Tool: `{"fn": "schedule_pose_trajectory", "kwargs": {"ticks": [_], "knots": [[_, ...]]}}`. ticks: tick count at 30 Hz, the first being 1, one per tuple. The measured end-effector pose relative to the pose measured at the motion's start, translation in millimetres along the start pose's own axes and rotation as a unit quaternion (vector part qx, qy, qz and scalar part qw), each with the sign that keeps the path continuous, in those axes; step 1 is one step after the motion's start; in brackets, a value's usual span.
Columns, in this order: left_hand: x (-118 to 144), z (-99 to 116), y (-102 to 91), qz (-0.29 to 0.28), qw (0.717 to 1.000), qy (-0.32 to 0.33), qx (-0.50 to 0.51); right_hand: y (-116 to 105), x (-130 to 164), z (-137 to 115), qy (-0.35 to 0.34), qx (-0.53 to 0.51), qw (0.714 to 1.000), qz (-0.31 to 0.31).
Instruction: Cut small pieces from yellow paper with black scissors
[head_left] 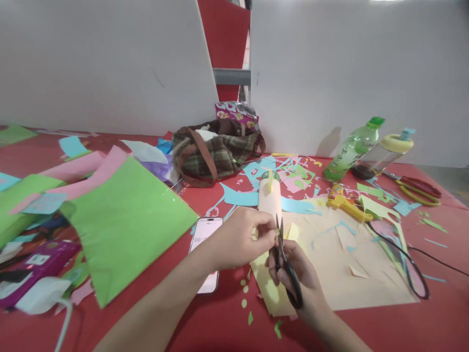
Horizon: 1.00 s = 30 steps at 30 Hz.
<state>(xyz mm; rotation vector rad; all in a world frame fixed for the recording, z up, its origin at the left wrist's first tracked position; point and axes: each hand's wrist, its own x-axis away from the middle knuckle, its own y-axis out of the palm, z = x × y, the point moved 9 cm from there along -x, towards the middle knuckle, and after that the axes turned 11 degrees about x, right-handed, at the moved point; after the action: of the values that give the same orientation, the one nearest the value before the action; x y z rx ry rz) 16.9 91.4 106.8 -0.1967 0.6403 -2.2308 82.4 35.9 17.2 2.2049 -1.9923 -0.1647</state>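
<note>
My right hand [306, 274] grips a pair of scissors [294, 281] with black handles, the blades pointing away from me. My left hand [240, 237] is closed in a pinch at the blades, on a tiny yellow-green paper piece [277, 233] partly covered by the fingers. Just beyond both hands lies a bottle-like cylinder [270, 198] wrapped in pale paper, with a yellow paper strip [270, 181] standing on it. Pale yellow paper [273, 296] lies beneath my hands. To the left, partly under my left forearm, is a phone [208, 229] with a lit screen.
Green paper [132, 225] and a purple device [47, 266] lie left. A plaid bag [230, 154] sits behind. At right are a yellow glue gun [348, 205] with its cord, a green-capped bottle [353, 149], a clear jar [383, 156] and red-and-yellow-handled pliers [419, 188]. Paper scraps litter the red table.
</note>
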Motion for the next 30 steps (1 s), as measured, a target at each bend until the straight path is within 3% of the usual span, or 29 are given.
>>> {"fn": "schedule_pose_trajectory", "kwargs": {"ticks": [14,22,30], "knots": [[4.6,-5.1,-5.8,-0.068,0.997,-0.035,-0.031,6.7,-0.4,8.8,0.055,0.001,0.998,-0.036],[4.5,-7.6,-7.5,-0.064,0.996,-0.054,-0.03,1.7,0.5,9.2,0.07,0.032,0.997,0.007],[3.9,-5.7,-2.0,-0.08,0.996,-0.034,-0.033,0.5,-5.5,1.5,0.008,-0.025,0.999,0.018]]}}
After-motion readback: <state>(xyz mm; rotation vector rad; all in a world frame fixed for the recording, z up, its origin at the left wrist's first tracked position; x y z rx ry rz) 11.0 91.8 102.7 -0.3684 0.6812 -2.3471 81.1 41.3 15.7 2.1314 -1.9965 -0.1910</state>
